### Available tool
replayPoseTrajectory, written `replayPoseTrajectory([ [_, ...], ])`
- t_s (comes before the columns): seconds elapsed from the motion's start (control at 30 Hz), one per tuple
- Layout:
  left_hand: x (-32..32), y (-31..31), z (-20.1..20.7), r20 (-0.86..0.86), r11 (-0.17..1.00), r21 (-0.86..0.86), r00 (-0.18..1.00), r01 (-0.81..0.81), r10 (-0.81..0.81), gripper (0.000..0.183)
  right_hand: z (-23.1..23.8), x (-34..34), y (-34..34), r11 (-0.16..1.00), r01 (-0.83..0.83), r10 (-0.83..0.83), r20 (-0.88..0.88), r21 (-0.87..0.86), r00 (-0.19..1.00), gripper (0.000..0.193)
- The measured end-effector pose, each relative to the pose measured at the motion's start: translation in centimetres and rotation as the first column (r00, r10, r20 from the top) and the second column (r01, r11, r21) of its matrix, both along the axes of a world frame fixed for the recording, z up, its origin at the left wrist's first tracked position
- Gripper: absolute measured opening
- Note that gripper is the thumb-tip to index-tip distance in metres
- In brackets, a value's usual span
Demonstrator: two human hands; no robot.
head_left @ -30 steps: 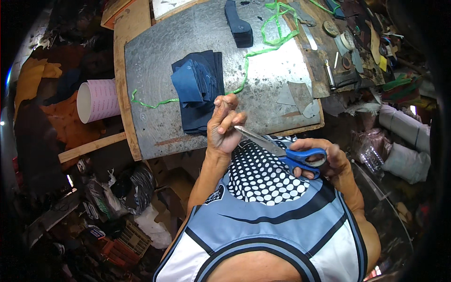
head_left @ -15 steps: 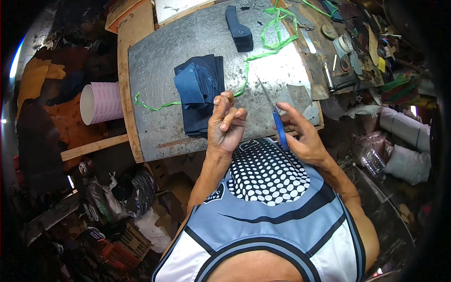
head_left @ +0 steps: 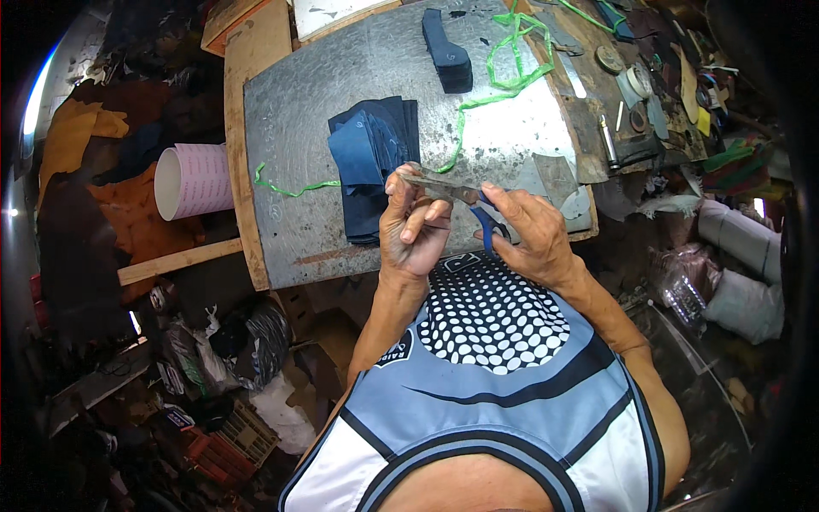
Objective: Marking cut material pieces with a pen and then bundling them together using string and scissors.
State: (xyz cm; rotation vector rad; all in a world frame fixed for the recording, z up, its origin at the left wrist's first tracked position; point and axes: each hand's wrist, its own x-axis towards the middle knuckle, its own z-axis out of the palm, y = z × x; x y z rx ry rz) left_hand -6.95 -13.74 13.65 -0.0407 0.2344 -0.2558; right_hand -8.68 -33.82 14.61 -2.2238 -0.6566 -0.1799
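Observation:
My right hand (head_left: 533, 235) grips a pair of scissors (head_left: 488, 224) by the blue handles. Their metal blades point left and reach the fingertips of my left hand (head_left: 415, 229). That hand is raised palm up with its fingers curled in and pressed together; anything between them is too small to make out. Just beyond it, a stack of dark blue cut pieces (head_left: 365, 154) lies on the metal-topped table (head_left: 294, 111). A green strip (head_left: 461, 128) shows on both sides of the stack, and its far end lies in loose loops.
Farther back sits a smaller pile of curved blue pieces (head_left: 447, 55). Tapes, a pen-like tool (head_left: 608, 141) and scraps crowd the wooden bench at right. Left of the table are a pink-and-white roll (head_left: 192, 182) and brown leather (head_left: 128, 205). Bags and crates fill the floor.
My right hand has brought the scissors left and turned them, so the blades now point at my left fingertips instead of away from me. My left hand keeps its curled pose.

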Motion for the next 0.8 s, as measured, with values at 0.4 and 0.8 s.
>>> replayPoseTrajectory([
  [0.4, -0.24, 0.12, -0.21, 0.023, 1.0, 0.007, 1.0, -0.004, 0.003, 0.007, 0.28, 0.11, 0.16, 0.999, -0.036, 0.036, 0.023, -0.012, 0.999, 0.075],
  [0.8, 0.06, 0.24, -0.2, 0.105, 1.0, 0.007, 0.994, 0.007, -0.008, 0.013, 0.55, -0.21, 0.38, 0.999, -0.034, 0.035, -0.019, 0.001, 0.999, 0.073],
])
